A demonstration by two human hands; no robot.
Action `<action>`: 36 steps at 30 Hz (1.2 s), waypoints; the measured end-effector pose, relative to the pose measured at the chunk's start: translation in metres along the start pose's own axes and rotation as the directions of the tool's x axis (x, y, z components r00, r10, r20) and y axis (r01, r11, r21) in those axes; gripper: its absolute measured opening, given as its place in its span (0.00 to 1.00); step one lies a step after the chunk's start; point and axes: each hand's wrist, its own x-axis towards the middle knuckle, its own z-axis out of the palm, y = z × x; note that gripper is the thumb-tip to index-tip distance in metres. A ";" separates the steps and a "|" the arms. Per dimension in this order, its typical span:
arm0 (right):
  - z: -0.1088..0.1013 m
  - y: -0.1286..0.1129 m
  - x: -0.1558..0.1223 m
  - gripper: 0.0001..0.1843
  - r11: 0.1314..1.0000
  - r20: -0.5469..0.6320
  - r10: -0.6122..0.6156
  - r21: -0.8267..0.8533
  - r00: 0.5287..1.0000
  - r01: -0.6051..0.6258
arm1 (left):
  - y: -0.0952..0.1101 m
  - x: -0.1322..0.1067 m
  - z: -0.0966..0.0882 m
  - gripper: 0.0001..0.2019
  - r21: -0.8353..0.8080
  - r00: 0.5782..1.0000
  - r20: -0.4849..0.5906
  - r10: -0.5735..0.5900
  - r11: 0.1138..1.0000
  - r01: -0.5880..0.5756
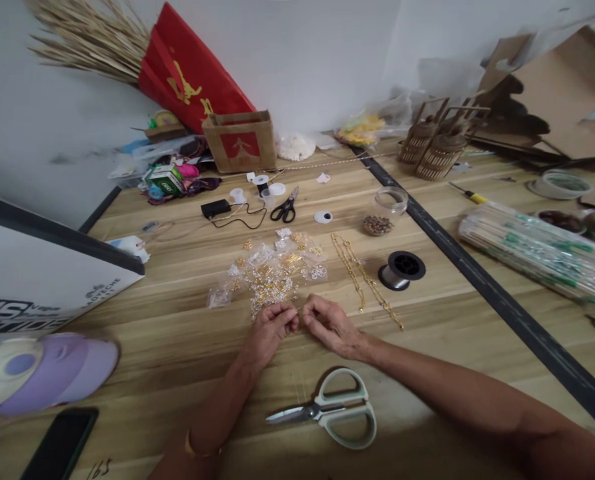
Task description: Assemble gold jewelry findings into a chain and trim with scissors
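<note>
My left hand point(276, 325) and my right hand point(331, 325) meet at the middle of the table, fingers pinched and almost touching. Whatever lies between the fingertips is too small to name; a thin thread seems to hang below. Just beyond them spreads a pile of gold and clear beads point(272, 280) with small plastic bags. Gold chains point(360, 277) lie to the right, beside a black spool of clear line point(401, 270). White-handled scissors point(327, 408) rest nearer to me, blades pointing left.
Behind the beads lie black scissors point(284, 207) and a black adapter point(216, 209). A jar of beads point(383, 210) stands right of them. Bagged sticks point(542, 253) lie far right; a phone point(60, 443) and a purple-and-white object point(52, 373) are at the left.
</note>
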 end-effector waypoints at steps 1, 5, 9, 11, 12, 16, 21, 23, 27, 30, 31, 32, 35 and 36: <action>0.000 0.000 0.000 0.08 1.000 0.003 0.006 -0.004 1.000 -0.006 | 0.000 0.000 0.000 0.10 -0.001 1.000 -0.004 -0.001 1.000 0.001; -0.001 -0.002 0.000 0.08 0.999 0.013 0.033 -0.005 0.999 -0.033 | -0.001 0.000 0.000 0.09 -0.004 1.000 -0.006 0.003 1.000 -0.003; 0.000 -0.002 0.000 0.09 0.999 0.007 0.035 0.000 0.999 -0.035 | -0.002 0.000 -0.001 0.10 -0.002 1.000 0.002 0.004 1.000 -0.004; 0.000 -0.001 0.000 0.09 1.000 0.010 0.031 0.002 0.999 -0.031 | -0.002 0.000 -0.001 0.10 -0.003 1.000 0.006 0.006 1.000 -0.006; 0.000 -0.001 0.000 0.09 1.000 0.012 0.029 0.004 1.000 -0.029 | -0.002 0.000 -0.001 0.10 -0.003 1.000 0.006 0.004 1.000 -0.004; 0.001 0.001 -0.001 0.09 0.999 0.017 0.025 0.020 1.000 -0.025 | -0.002 -0.001 -0.001 0.10 -0.007 1.000 0.010 0.001 1.000 -0.001; 0.001 0.002 -0.002 0.09 0.999 0.017 0.012 0.032 1.000 -0.013 | 0.000 -0.001 0.000 0.10 -0.014 1.000 0.001 -0.005 1.000 0.005; 0.001 0.002 -0.002 0.09 0.999 0.024 0.020 0.032 1.000 -0.020 | 0.000 -0.001 0.000 0.10 -0.014 1.000 -0.001 -0.008 1.000 0.008; 0.001 0.001 -0.002 0.10 0.999 0.025 0.029 0.031 0.999 -0.030 | 0.000 -0.001 0.000 0.10 -0.010 1.000 0.002 -0.004 1.000 0.004; 0.001 0.000 -0.001 0.10 0.999 0.022 0.030 0.030 0.999 -0.031 | -0.001 -0.002 0.001 0.10 -0.010 1.000 -0.007 -0.006 1.000 0.006; 0.001 -0.001 -0.001 0.10 0.999 0.018 0.032 0.023 0.999 -0.033 | -0.001 -0.002 0.001 0.10 -0.011 1.000 -0.010 -0.007 1.000 0.007; 0.001 -0.001 -0.001 0.10 0.999 0.016 0.035 0.015 0.999 -0.035 | 0.000 -0.002 0.002 0.10 -0.011 1.000 -0.012 -0.008 1.000 0.008; 0.001 -0.002 0.000 0.10 0.999 0.009 0.035 0.004 0.999 -0.035 | 0.000 -0.002 0.002 0.10 -0.013 1.000 -0.012 -0.012 1.000 0.012; 0.001 -0.002 0.000 0.10 0.999 0.009 0.032 0.008 0.999 -0.032 | 0.000 -0.002 0.002 0.10 -0.015 1.000 -0.012 -0.011 1.000 0.011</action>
